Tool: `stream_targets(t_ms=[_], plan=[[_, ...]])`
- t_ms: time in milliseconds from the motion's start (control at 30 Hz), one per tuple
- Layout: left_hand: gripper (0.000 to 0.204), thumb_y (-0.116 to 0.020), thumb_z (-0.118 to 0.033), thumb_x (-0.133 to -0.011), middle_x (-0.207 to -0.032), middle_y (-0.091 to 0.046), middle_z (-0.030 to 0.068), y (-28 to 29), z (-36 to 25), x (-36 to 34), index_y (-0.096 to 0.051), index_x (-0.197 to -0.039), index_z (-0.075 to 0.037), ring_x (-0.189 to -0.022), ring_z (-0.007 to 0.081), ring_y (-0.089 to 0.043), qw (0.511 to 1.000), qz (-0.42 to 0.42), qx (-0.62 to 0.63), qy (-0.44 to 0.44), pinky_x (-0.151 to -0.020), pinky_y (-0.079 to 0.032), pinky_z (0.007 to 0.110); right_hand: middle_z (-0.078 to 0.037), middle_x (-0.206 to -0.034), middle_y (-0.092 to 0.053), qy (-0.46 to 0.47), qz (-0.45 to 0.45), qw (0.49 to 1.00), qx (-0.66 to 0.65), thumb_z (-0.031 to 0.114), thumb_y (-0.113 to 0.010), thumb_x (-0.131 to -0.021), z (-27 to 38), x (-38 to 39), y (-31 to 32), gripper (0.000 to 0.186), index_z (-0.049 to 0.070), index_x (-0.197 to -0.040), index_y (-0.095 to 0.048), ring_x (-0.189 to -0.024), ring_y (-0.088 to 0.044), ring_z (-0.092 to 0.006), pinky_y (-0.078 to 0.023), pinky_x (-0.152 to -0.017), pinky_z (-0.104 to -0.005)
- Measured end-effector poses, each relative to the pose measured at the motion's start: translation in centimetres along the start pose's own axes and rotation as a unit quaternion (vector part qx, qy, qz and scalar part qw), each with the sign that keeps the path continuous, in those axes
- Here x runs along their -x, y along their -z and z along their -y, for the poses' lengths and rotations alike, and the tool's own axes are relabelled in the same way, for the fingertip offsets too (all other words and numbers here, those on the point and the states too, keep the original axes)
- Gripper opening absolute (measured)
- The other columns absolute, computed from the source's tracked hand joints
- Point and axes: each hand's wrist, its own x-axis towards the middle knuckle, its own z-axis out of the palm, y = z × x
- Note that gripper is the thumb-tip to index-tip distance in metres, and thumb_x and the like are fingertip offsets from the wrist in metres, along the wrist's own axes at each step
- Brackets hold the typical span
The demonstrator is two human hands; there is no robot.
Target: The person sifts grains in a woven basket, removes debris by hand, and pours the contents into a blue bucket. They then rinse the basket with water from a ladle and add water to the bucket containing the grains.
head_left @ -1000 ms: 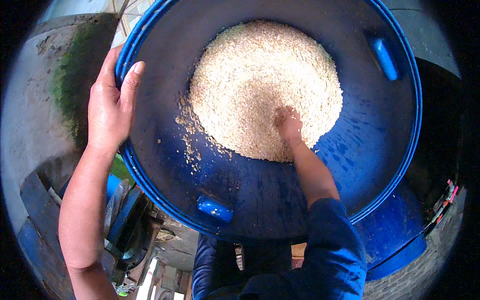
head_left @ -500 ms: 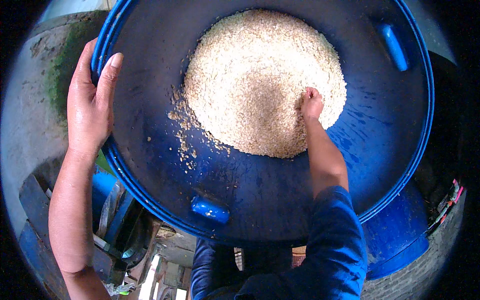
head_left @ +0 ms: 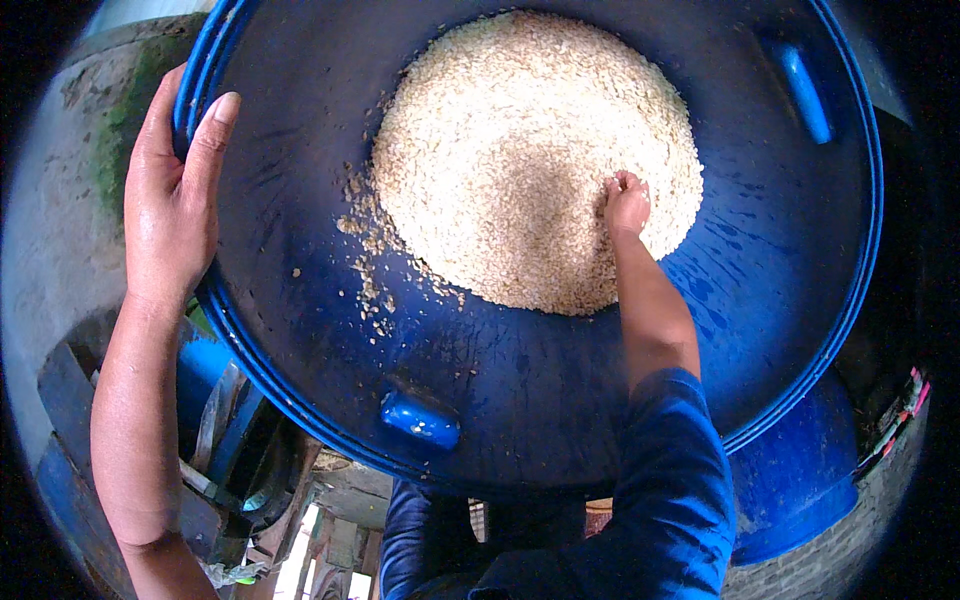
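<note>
A large, round blue plastic tub (head_left: 540, 400) fills most of the view. In it lies a broad heap of pale, bean-like grains (head_left: 460, 180), with a shaded hollow near its middle. My left hand (head_left: 170, 210) grips the tub's left rim, thumb on the inner side and fingers round the outside. My right hand (head_left: 627, 205) is at the right part of the heap, fingers curled together and touching the grains. Whatever lies between those fingertips is too small to make out.
Loose grains (head_left: 370, 260) lie scattered on the tub wall left of the heap. Two handle-like bulges (head_left: 420, 418) stick out inside the wall. A blue barrel (head_left: 795, 470) stands below right. Blue and dark objects (head_left: 215, 420) crowd the lower left, beside a mossy concrete surface (head_left: 60, 190).
The tub's upper part has shifted slightly, its left rim moving left and up with my left hand and its right rim moving right. My right hand stays at the heap, fingers curled.
</note>
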Motion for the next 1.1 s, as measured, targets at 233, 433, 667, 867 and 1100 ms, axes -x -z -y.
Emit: stream_targets(t_ms=[233,433,667,867,1100], plan=[[0.046,-0.059,-0.027,-0.099,-0.105,-0.059,0.0027,0.2,-0.1,-0.1,-0.048,-0.134,0.001,-0.096,0.0093,-0.053,1.0,0.02,-0.005,0.005,-0.088,-0.042,0.023,-0.015,-0.098,-0.062,0.015,-0.006,0.999,0.031,0.026,-0.066,-0.087,-0.6,-0.5,-0.1,0.021,0.014,-0.103,-0.069,-0.096,-0.061,-0.0331,-0.05,-0.083,-0.0447],[0.044,-0.058,-0.027,-0.099,-0.103,-0.059,0.0025,0.1,-0.7,0.0,-0.049,-0.132,0.0,-0.093,0.01,-0.052,1.0,0.03,0.001,-0.005,-0.086,-0.043,0.024,-0.016,-0.09,-0.067,0.001,-0.021,0.996,-0.084,0.027,-0.061,-0.092,1.6,0.7,1.5,0.023,0.006,-0.102,-0.067,-0.079,-0.065,-0.0309,-0.052,-0.072,-0.0418],[0.039,-0.059,-0.027,-0.097,-0.086,-0.061,0.0067,-0.1,-1.1,0.3,-0.051,-0.13,-0.006,-0.078,0.013,-0.055,0.998,0.019,-0.042,-0.032,-0.076,-0.048,0.03,-0.002,-0.086,-0.067,-0.091,0.229,0.836,-0.49,0.015,-0.06,-0.095,12.1,2.2,12.2,0.013,0.006,-0.102,-0.065,-0.068,-0.058,-0.0065,-0.047,-0.058,-0.0218],[0.037,-0.058,-0.026,-0.097,-0.103,-0.066,0.02,0.4,-2.5,0.4,-0.051,-0.128,-0.008,-0.097,0.0349,-0.066,0.999,0.047,-0.015,-0.012,-0.082,-0.05,0.041,-0.004,-0.094,-0.069,-0.036,0.464,0.772,-0.433,0.009,-0.065,-0.088,11.5,2.6,12.0,0.012,0.006,-0.1,-0.068,-0.074,-0.063,-0.0145,-0.051,-0.064,-0.0271],[0.032,-0.057,-0.023,-0.095,-0.091,-0.068,0.0194,0.2,-2.6,0.2,-0.051,-0.125,-0.012,-0.087,0.0395,-0.067,0.999,0.045,0.001,-0.018,-0.075,-0.052,0.046,-0.015,-0.098,-0.069,0.289,0.077,0.952,-0.072,0.011,-0.065,-0.087,14.6,6.5,14.3,0.013,0.009,-0.099,-0.071,-0.092,-0.065,-0.0334,-0.052,-0.079,-0.041]])
